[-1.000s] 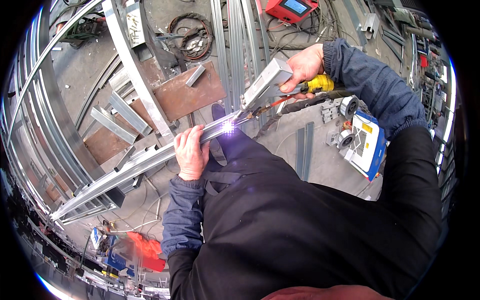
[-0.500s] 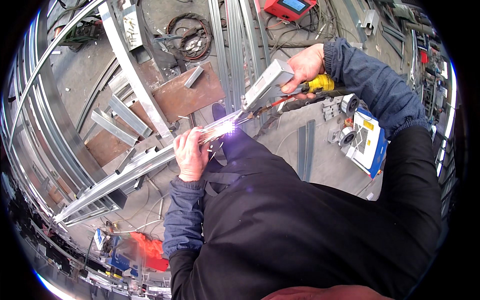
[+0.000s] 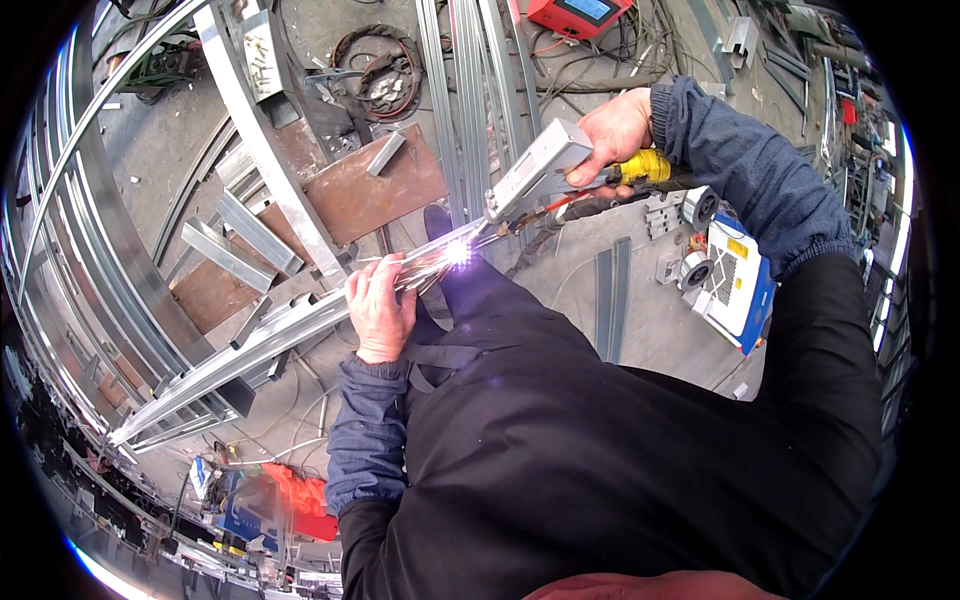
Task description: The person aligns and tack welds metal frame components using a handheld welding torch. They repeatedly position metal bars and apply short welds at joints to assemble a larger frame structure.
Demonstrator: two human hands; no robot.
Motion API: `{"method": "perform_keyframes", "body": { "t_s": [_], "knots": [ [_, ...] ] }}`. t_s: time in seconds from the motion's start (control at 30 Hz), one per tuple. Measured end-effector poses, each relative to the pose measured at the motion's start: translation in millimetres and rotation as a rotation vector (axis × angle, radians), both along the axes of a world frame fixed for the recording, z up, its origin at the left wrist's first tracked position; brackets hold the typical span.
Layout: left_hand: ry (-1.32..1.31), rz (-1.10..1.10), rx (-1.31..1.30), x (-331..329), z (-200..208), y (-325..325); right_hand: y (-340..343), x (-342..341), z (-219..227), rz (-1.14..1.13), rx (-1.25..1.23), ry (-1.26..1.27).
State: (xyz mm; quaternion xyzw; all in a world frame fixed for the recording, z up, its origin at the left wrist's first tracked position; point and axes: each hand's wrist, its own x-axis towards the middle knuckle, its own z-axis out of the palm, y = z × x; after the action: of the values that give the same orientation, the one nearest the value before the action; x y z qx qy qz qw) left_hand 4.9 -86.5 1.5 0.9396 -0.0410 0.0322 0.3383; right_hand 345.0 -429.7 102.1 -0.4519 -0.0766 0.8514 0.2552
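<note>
1. Working with two bare hands, well apart, each closed on something different; both in blue cuffed sleeves.
2. With left hand (image 3: 380, 310): clamped over rail (image 3: 270, 328), fingers bent across the top.
3. With right hand (image 3: 612, 130): wrapped around torch (image 3: 538, 172), a boxy silver body with yellow wrap (image 3: 643, 166) at the rear; nose angled down to the left.
4. Just off the torch nose, at the rail: violet-white glare (image 3: 460, 253), too bright to make out the metal beneath.
5. From the glare toward the left hand: fan of sparks (image 3: 430, 264), reaching near the fingers.
6. Lie of the rail: slanting from lower left up to the glare, in front of dark trousers and shoe (image 3: 437, 221).
7. Beyond the rail: rusty plate (image 3: 405, 190) with short grey offcut (image 3: 386, 153) on top; to its left, pale beam (image 3: 262, 140) crossing.
8. Farther off: long channels (image 3: 468, 100) side by side on the floor, cable coil (image 3: 414, 75) to their left, red machine (image 3: 578, 14) to their upper right.
9. To the right, below the right sleeve: blue-and-white machine (image 3: 735, 285), two spools (image 3: 699, 207) near it; a pair of grey strips (image 3: 620, 300) on the floor, nearer the trousers.
10. At lower left, near the left sleeve: orange cloth (image 3: 296, 490), bunched.
</note>
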Motion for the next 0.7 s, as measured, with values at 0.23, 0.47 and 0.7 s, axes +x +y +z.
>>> {"method": "perform_keyframes", "body": {
  "t_s": [0.23,0.47,0.7],
  "knots": [
    [0.001,0.019,-0.023,0.5,-0.5,-1.5,-7.2,-1.9,-2.2,-0.011,0.032,0.005],
    [0.001,0.010,-0.040,4.6,8.1,-2.1,-14.3,-6.4,0.4,-0.002,0.050,-0.036],
    [0.074,0.060,-0.062,1.5,7.2,-2.7,-52.2,-24.0,22.8,-0.155,0.113,-0.160]
  ]
}}
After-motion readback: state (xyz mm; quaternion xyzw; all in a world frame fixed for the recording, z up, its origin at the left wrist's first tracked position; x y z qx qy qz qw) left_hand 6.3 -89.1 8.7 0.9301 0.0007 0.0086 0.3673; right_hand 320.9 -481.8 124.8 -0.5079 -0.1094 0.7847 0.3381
